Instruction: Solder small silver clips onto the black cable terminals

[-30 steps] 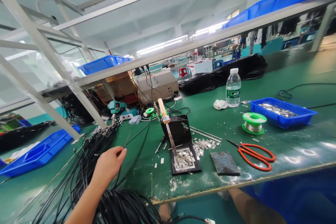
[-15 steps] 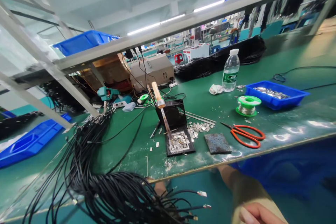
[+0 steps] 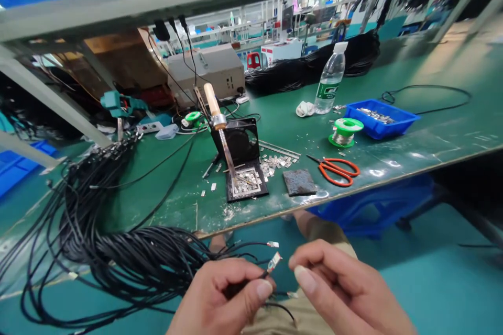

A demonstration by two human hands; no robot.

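My left hand (image 3: pixel 231 293) is closed on a black cable, pinching it between thumb and forefinger just below its end. A small silver metal connector (image 3: pixel 274 261) tops that cable and points up to the right. Just right of the connector, apart from it, my right hand (image 3: pixel 338 285) has thumb and forefinger drawn together; whatever they hold, if anything, is hidden. Behind my left hand hangs a thick bundle of black cables (image 3: pixel 129 256) over the bench edge. More cable ends with silver tips (image 3: pixel 273 244) stick out near my hands.
On the green bench (image 3: pixel 165 199), a wooden-handled soldering iron (image 3: pixel 214 102) leans into a black holder (image 3: pixel 261 191) among small metal pieces. Nearby are a dark square pad (image 3: pixel 299 182), orange-handled scissors (image 3: pixel 338 171), a solder spool (image 3: pixel 346 133), a blue tray (image 3: pixel 383 128) and a water bottle (image 3: pixel 330 81).
My left hand has come into view with a cable in it. The right hand has moved left and up toward the connector. The view has tilted down and shifted right.
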